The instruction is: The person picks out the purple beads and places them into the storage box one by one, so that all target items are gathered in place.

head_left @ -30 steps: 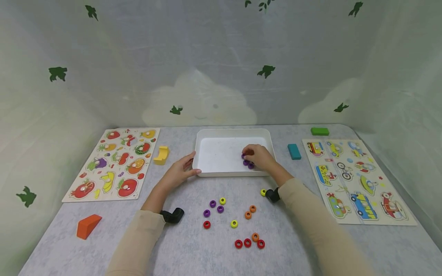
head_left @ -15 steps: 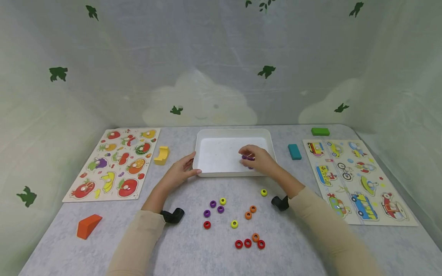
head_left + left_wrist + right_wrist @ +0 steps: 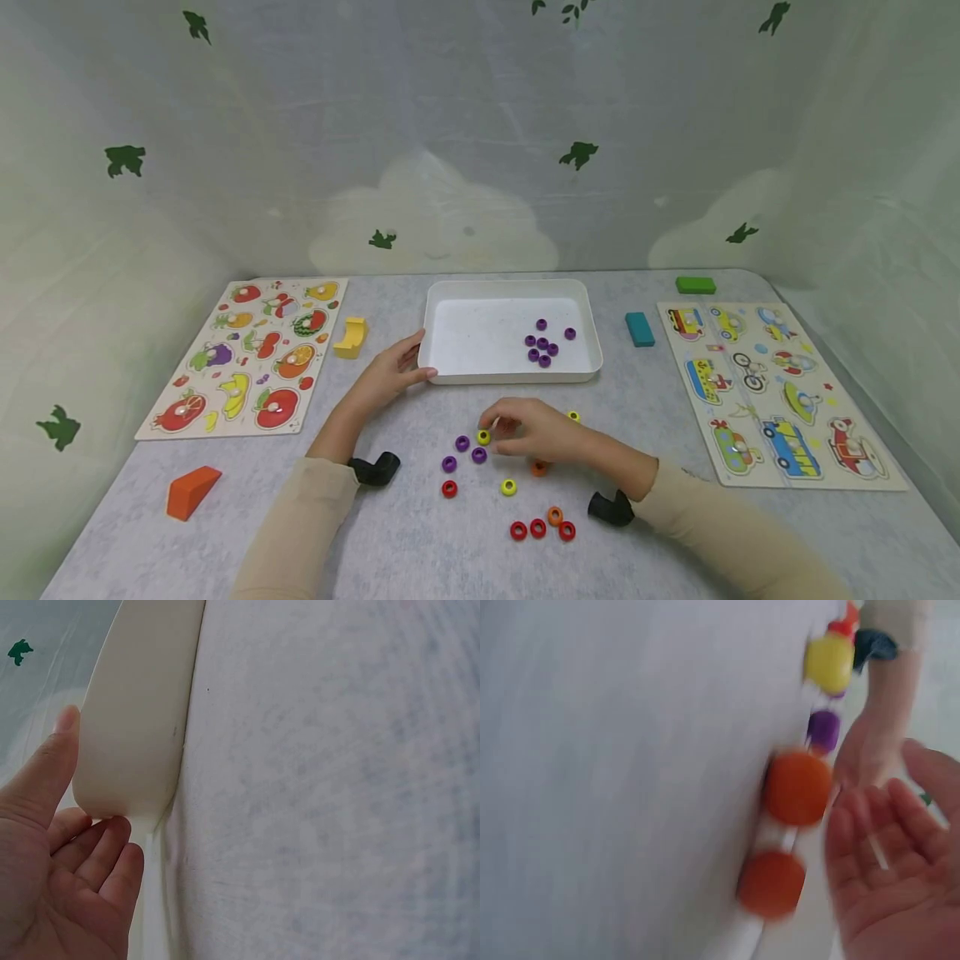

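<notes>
My left hand (image 3: 386,377) grips the near left corner of the white tray (image 3: 510,377), thumb at the front wall and fingers round the side. In the left wrist view the fingers (image 3: 112,851) bend against the tray corner (image 3: 139,742). Several purple beads (image 3: 542,343) lie in the tray's right half. My right hand (image 3: 536,429) is over the table in front of the tray, fingers parted from the thumb, beside a yellow bead (image 3: 483,437) and a purple bead (image 3: 478,456). Its palm (image 3: 900,870) shows nothing held, near blurred orange beads (image 3: 799,787).
Red beads (image 3: 537,528), an orange bead (image 3: 555,516) and another yellow bead (image 3: 508,487) lie nearer. A fruit puzzle (image 3: 247,358) and yellow block (image 3: 351,337) are left, with an orange wedge (image 3: 192,492). A vehicle puzzle (image 3: 772,392), teal block (image 3: 640,330) and green block (image 3: 695,286) are right.
My right hand has left the purple beads in the tray and come back and left to the beads on the table. The left hand has stayed at the tray corner.
</notes>
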The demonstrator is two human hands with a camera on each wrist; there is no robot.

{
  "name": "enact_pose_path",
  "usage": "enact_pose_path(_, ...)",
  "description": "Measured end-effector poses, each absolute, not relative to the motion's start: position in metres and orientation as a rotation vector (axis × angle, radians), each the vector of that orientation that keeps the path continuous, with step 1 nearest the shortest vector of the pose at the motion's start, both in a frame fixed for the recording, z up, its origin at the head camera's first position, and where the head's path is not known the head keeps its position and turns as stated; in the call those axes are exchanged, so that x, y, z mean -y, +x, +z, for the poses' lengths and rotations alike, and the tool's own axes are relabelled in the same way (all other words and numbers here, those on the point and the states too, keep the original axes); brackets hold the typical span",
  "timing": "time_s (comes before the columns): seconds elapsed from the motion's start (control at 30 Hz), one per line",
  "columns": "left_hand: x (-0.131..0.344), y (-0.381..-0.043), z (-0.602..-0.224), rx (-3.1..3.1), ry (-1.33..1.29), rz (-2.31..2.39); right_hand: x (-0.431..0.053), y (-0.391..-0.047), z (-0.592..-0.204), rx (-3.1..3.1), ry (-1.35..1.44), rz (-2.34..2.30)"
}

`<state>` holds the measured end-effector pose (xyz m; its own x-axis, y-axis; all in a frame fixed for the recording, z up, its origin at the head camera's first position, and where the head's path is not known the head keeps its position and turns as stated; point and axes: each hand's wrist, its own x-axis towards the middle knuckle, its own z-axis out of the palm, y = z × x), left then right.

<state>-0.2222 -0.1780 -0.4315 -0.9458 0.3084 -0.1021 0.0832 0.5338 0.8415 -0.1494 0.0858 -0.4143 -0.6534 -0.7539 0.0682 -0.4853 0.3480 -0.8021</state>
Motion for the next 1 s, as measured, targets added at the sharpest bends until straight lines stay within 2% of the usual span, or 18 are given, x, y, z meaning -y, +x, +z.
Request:
enact_pose_path(0.33,0.178,-0.221,-0.43,-2.529,0.338,1.379,-0.071,-0.145,-0.431,-2.273,-1.21,-1.027)
enact_pose_path(0.6,0.178,-0.222,-0.431,-2.535,0.335,1.375,-0.073,-0.151,-0.422,-2.345,-1.168,-1.084)
enact_pose_path(0.77,0.177,-0.222,-0.431,-2.538,0.32,1.368,-0.083,-0.175,-0.409,-2.447,-1.058,-1.285)
enact_pose_path(1.0,0.178,-0.222,-0.431,-2.534,0.326,1.372,-0.105,-0.225,-0.408,-2.658,-0.706,-1.374)
